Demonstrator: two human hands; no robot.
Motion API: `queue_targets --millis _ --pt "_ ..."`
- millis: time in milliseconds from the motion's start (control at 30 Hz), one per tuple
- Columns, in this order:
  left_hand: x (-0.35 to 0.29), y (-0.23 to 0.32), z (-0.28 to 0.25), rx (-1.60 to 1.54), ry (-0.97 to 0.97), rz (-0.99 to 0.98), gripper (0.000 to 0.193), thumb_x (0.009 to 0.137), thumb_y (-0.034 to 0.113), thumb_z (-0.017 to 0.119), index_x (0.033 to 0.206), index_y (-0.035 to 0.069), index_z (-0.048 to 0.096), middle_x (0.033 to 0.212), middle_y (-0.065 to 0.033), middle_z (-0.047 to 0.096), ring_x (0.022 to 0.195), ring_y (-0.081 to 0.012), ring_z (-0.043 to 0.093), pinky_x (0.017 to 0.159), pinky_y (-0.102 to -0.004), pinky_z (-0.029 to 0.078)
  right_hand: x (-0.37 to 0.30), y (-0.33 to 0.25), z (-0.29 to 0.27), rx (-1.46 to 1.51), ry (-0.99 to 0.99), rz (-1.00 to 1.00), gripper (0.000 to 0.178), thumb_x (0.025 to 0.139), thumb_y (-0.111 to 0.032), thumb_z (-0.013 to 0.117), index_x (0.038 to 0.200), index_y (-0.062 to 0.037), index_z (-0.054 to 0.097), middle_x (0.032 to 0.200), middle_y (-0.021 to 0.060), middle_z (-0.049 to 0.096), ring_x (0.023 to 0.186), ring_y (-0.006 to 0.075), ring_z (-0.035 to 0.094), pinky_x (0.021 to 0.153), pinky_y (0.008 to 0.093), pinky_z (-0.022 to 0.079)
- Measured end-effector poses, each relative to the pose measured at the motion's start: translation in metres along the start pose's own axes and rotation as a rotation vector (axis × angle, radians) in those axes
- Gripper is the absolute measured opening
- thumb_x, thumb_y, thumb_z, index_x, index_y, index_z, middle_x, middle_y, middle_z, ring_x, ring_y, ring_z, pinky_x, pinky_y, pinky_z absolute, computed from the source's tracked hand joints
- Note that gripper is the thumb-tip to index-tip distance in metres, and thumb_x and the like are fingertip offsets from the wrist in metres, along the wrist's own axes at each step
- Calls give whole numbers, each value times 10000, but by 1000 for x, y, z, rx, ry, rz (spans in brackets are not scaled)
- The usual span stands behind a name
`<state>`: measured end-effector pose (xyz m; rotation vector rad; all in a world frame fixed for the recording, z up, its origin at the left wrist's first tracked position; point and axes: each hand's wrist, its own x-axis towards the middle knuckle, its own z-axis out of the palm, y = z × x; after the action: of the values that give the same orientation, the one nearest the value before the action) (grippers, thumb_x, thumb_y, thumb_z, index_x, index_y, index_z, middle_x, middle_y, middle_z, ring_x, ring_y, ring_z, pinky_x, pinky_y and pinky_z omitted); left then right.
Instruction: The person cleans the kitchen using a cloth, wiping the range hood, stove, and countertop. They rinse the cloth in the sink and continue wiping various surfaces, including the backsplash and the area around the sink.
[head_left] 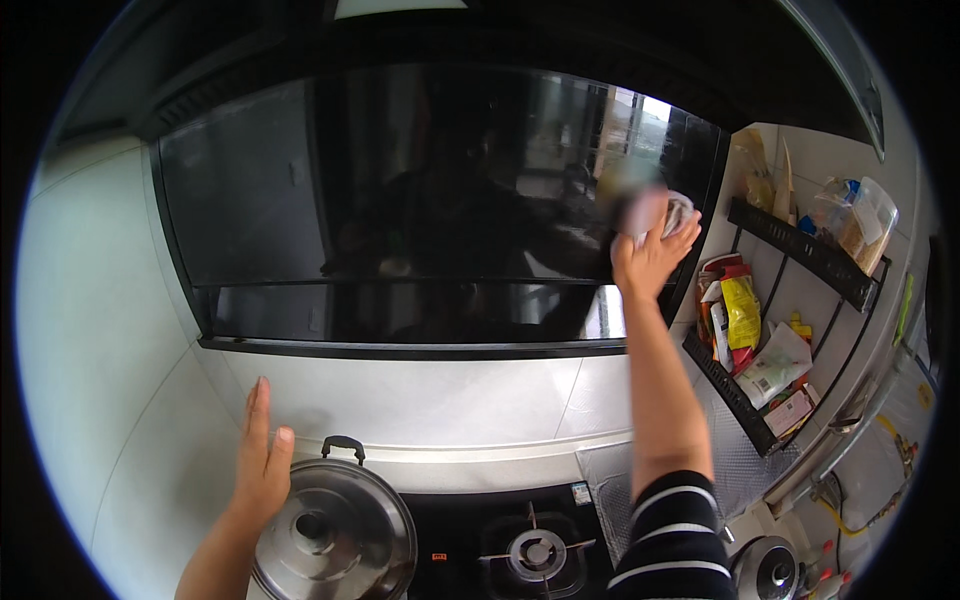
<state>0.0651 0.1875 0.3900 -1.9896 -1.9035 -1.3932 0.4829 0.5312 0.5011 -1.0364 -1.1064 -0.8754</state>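
Note:
My right hand (652, 255) is raised against the right end of a glossy black range hood (420, 200) and grips a crumpled light cloth (676, 214), pressed on the glass panel. The cloth and fingertips look blurred. My left hand (262, 462) is flat with fingers together against the pale tiled wall (120, 330), just above and left of a steel pot with a lid (335, 532) on the stove.
A black gas hob with a burner (535, 553) lies below. Two black wall shelves (800, 250) on the right hold packets and bags. A second steel lid (766, 570) sits at the lower right, beside foil lining (610, 480).

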Motion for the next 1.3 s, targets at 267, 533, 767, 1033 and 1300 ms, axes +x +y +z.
queue_targets --millis 267,533,767,1033,1300 --pt "85 22 52 132 152 123 605 985 273 444 1468 -49 274 1542 -271 211 1432 -407 215 1167 -444 172 5 -260 9 430 -316 -987 482 862 -298 573 1343 -315 540 1548 58 290 1439 376 198 1129 599 169" --pt "143 68 74 368 6 117 730 961 472 473 1531 103 203 1610 -143 56 1481 -339 77 1167 -548 78 118 3 0 15 -154 -104 633 869 -294 571 1469 -256 374 1568 178 165 1427 438 177 1130 599 176" --pt "174 101 122 514 6 31 752 956 553 435 1542 153 185 1617 -123 3 1484 -343 46 1143 -612 55 99 -102 13 75 -52 -60 652 848 -274 584 1464 -180 390 1568 219 183 1408 513 157 1101 619 222" --pt "184 108 167 637 106 -29 848 921 573 508 1557 201 88 1599 -180 -106 1464 -432 -59 1102 -675 85 155 72 -18 169 -103 -618 617 758 -167 679 1346 -305 552 1532 123 308 1371 396 308 1080 549 261" --pt "177 126 141 573 1 -53 827 905 587 527 1551 241 145 1613 -145 -63 1478 -387 -26 1103 -677 86 -72 76 -43 169 -271 47 695 732 0 624 1397 -155 492 1561 262 121 1408 513 160 1161 528 190"
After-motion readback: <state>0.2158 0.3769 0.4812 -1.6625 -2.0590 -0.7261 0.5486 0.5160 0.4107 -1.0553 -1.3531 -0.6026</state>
